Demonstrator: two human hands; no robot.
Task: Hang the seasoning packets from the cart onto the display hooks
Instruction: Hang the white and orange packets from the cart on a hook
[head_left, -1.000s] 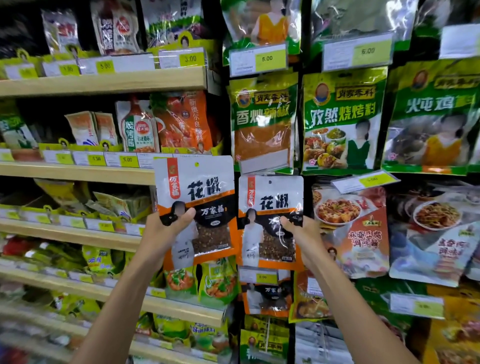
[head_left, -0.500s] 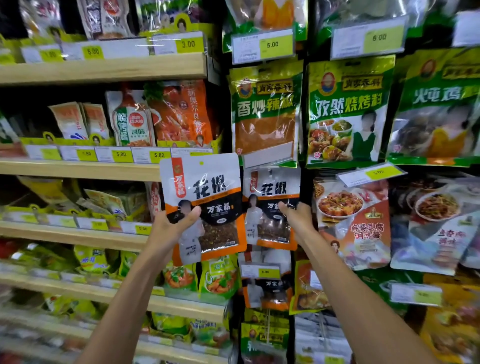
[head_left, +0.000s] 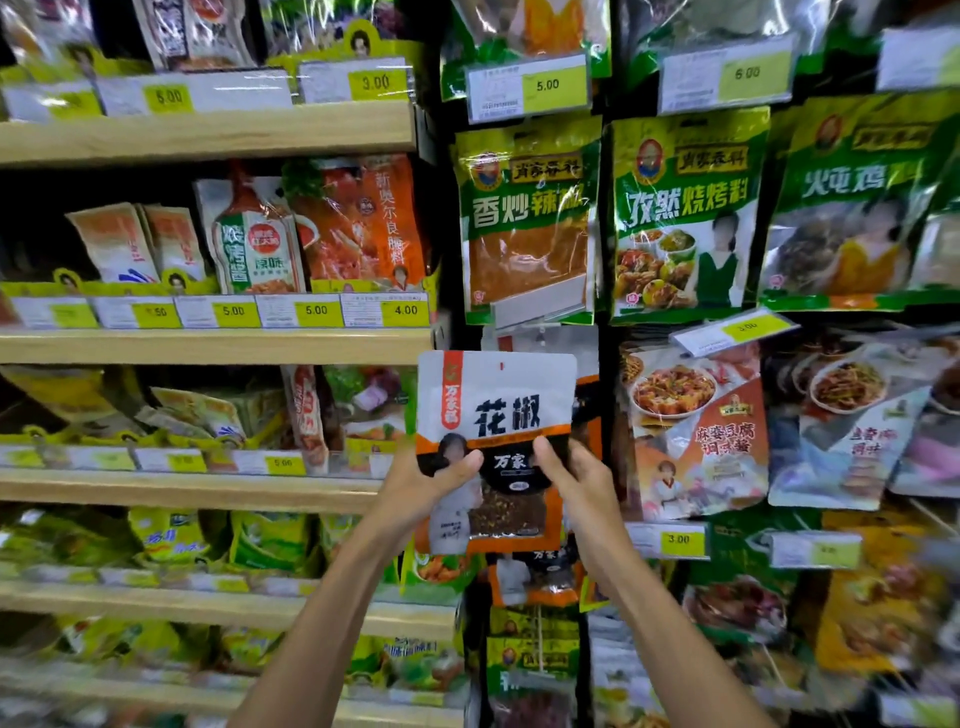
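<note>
A white, orange and black seasoning packet (head_left: 498, 405) is held upright in front of the hanging display. My left hand (head_left: 426, 483) grips its lower left side, thumb across the front. My right hand (head_left: 576, 483) grips its lower right side, thumb on the front as well. Right behind it hangs another packet of the same kind (head_left: 540, 338), mostly hidden, with only its white top and an orange edge showing. The hook itself is hidden by the packets.
Green seasoning bags (head_left: 524, 218) hang above; a tofu sauce packet (head_left: 696, 426) hangs to the right. Wooden shelves (head_left: 218, 345) with price tags and packets fill the left. More packets (head_left: 535, 577) hang below my hands.
My left hand has carried the packet rightward, in front of the hanging one. My right hand has left the hanging packet and now grips the carried one.
</note>
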